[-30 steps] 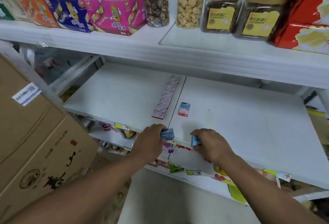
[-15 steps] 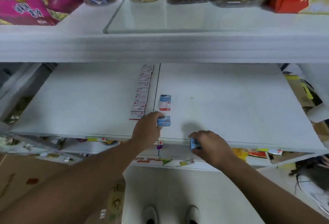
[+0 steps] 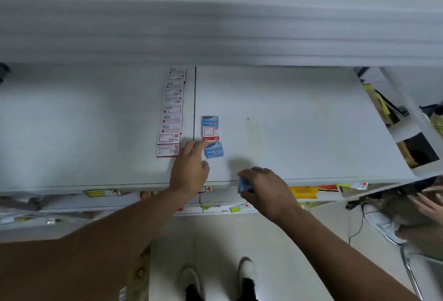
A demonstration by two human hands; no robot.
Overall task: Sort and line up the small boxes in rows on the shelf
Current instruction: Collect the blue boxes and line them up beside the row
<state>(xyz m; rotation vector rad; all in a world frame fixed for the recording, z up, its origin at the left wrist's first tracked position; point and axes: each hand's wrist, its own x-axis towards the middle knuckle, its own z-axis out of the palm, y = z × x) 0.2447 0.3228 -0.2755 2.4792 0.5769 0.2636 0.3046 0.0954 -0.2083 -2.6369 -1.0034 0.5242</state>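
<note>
Shelf (image 3: 299, 133), white, two panels with a dark seam between them. Row of red-and-white boxes (image 3: 172, 114) ran front to back just left of the seam, packed end to end. Right of the seam lay a blue-and-red box (image 3: 210, 128), and just in front of it a blue box (image 3: 214, 150), slightly skewed, the two near touching. Left hand (image 3: 190, 169) rested on the shelf beside the blue box — fingers (image 3: 195, 145) stretched forward and fairly straight, index tip at the box's left rear corner, thumb out toward its front; holding nothing, though actual contact was hard to tell. Right hand (image 3: 266, 188) sat at the shelf's front edge, fingers curled narrow around another small blue box (image 3: 244, 184), mostly hidden by the hand. Price tags (image 3: 105, 192) lined the front lip. White shoes (image 3: 248, 274) showed on the floor below. Another person's hand (image 3: 429, 201) was at far right.
</note>
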